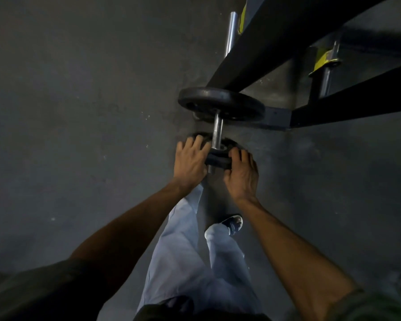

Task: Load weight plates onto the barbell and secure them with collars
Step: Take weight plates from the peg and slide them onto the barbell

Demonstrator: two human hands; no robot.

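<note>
A chrome barbell sleeve (217,130) points toward me at the frame's centre. A large black weight plate (220,104) sits far up the sleeve against the rack. A smaller black plate (218,159) is threaded on the sleeve near its end. My left hand (190,162) grips this small plate's left rim, fingers spread over its face. My right hand (242,174) grips its right rim, fingers curled over the edge. No collar shows on the sleeve.
Black rack beams (287,38) run diagonally across the upper right. A second chrome bar (230,31) stands behind them, and a yellow bracket with a peg (324,60) sits at right. Dark rubber floor (79,112) spreads left. My legs and shoe (235,223) are below.
</note>
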